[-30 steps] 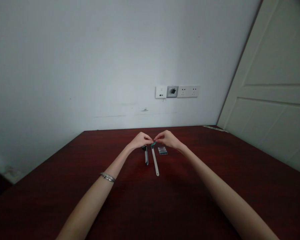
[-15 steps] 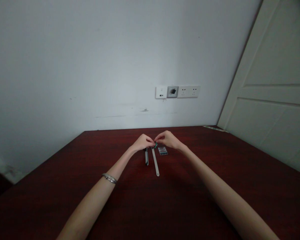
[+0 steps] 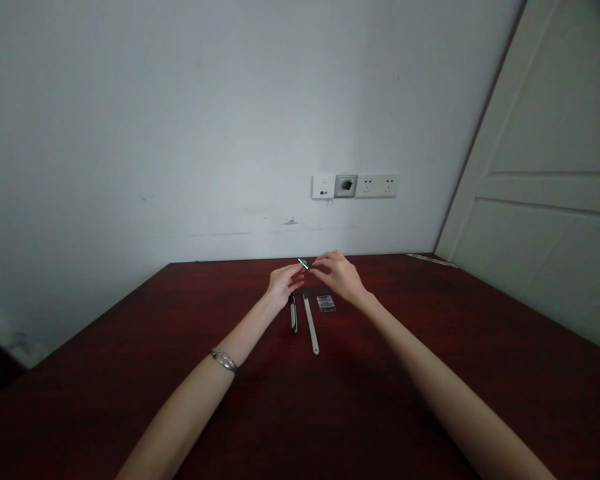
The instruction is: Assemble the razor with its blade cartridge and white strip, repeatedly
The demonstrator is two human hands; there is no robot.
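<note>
My left hand [image 3: 283, 283] and my right hand [image 3: 338, 275] are raised a little above the dark red table [image 3: 130, 373], fingertips meeting. Between them they pinch a small green-edged piece [image 3: 303, 263], lifted clear of the table. Below the hands a white razor handle [image 3: 311, 325] lies without a head. To its left rests a dark razor handle [image 3: 293, 313]. A small clear cartridge box [image 3: 325, 303] sits just right of the white handle. A silver bracelet [image 3: 223, 359] circles my left wrist.
A white wall stands behind the table with a row of sockets [image 3: 355, 186]. A pale door [image 3: 545, 200] runs along the table's right side. A thin strip [image 3: 427, 258] lies at the far right corner.
Both hands have risen from the tops of the handles. The small green-edged piece has come off the white handle and now hangs in the air between my fingertips.
</note>
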